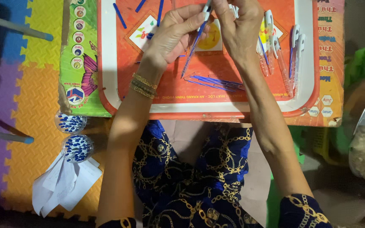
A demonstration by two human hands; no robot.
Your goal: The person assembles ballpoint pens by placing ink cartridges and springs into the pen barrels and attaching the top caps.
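Pinching a blue pen refill (194, 44) between thumb and fingers, my left hand (172, 36) held it slanting over the middle of the red tray (165, 90). My right hand (237, 29) gripped its upper end, where a white pen barrel (208, 9) met it. More loose refills (216, 82) lay just below, finished white-capped pens (281, 55) lined up on the right, and two cups of blue tips (73, 135) sat on the foam mat (34, 101).

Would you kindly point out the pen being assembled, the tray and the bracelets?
Pen (194, 44): head view, on the blue refill below the fingers.
Tray (108, 59): head view, on its white left rim.
Bracelets (143, 85): head view, on the gold bands at the left wrist.
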